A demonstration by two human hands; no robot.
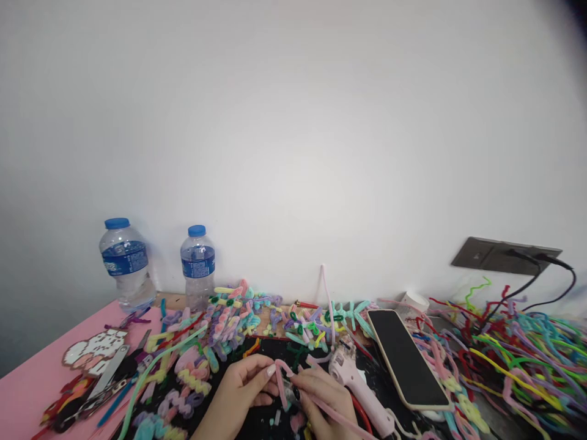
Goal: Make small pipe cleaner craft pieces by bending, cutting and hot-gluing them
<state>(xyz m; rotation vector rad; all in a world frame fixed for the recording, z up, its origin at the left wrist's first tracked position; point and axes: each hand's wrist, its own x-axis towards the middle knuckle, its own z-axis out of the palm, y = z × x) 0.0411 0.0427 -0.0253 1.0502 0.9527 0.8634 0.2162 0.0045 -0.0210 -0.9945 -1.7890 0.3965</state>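
Near the front of the table, a pink pipe cleaner [281,386] is bent into a narrow hook between my two hands. My left hand [237,391] pinches it by the bend with thumb and forefinger. On the other side, my right hand [326,394] grips the same pipe cleaner, and its long tail [337,417] runs out below the fingers to the lower right. Just right of my right hand lies a pale pink glue gun [355,382]. Small scraps lie on the black mat [263,421] beneath my hands.
Two water bottles [198,263] stand by the wall. Heaped pipe-cleaner shapes [233,318] lie behind my hands. A phone [408,360] lies to the right, beside a tangle of loose pipe cleaners [527,360] under a wall socket [486,255]. Scissors [107,373] lie left.
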